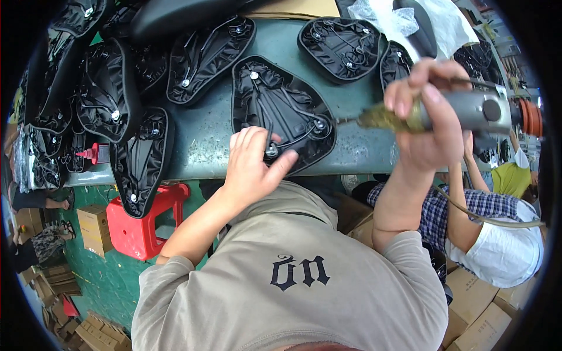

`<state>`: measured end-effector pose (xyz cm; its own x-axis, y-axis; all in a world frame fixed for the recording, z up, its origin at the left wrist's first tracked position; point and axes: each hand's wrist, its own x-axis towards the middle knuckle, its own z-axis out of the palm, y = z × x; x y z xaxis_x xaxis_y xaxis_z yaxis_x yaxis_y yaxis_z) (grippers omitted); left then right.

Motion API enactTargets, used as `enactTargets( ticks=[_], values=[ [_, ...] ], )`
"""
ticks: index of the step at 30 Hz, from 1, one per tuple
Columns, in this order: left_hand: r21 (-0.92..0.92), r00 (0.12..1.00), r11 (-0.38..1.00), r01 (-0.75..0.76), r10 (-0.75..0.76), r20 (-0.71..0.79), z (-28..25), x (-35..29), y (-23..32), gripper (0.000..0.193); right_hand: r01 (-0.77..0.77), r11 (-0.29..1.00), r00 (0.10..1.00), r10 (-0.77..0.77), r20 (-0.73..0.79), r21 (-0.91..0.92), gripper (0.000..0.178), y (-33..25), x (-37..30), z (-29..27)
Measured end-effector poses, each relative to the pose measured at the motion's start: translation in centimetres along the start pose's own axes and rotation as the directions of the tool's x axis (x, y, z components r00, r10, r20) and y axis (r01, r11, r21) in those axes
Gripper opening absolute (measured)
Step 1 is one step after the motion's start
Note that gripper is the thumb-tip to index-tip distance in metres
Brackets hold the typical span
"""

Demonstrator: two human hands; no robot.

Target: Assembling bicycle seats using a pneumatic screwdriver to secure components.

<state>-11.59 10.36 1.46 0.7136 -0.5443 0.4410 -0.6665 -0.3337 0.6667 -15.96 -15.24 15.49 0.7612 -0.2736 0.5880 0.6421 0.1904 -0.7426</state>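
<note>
An upside-down black bicycle saddle (281,105) lies before me on the green bench, its metal rails, springs and bolts facing up. My left hand (249,164) grips it at the near edge, fingers curled by the near spring and thumb set apart. My right hand (430,120) is closed round a grey power screwdriver (474,111) with an orange end and a yellowish, blurred nose. The tool lies nearly level and its thin bit points left, close to the bolt at the saddle's right corner. Whether the bit touches that bolt I cannot tell.
Several more upturned saddles (342,50) lie on the bench (202,140), many piled at the left. A small red bottle (96,153) stands among them. Below is a red stool (132,228). A co-worker in a checked garment (462,205) sits at the right, near cardboard boxes (474,298).
</note>
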Motion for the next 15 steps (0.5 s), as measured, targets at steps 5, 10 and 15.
enactTargets(
  ticks=[5,10,15],
  values=[
    [0.066,0.97,0.975,-0.214,0.22,-0.102,-2.0,3.7,-1.6,0.035,-0.068,0.996,0.997,0.065,-0.052,-0.058,0.032,-1.7,-3.7,-0.3],
    [-0.13,0.938,0.937,-0.323,0.336,0.09,-0.1,9.3,-2.8,0.025,-0.012,1.0,0.997,0.011,-0.071,-0.006,0.032,0.6,-3.2,-0.1],
    [-0.211,0.935,0.953,-0.219,0.267,0.235,1.4,9.1,-4.4,0.019,-0.014,0.994,1.0,0.012,-0.016,-0.11,0.034,3.1,-3.8,-0.4]
  ],
)
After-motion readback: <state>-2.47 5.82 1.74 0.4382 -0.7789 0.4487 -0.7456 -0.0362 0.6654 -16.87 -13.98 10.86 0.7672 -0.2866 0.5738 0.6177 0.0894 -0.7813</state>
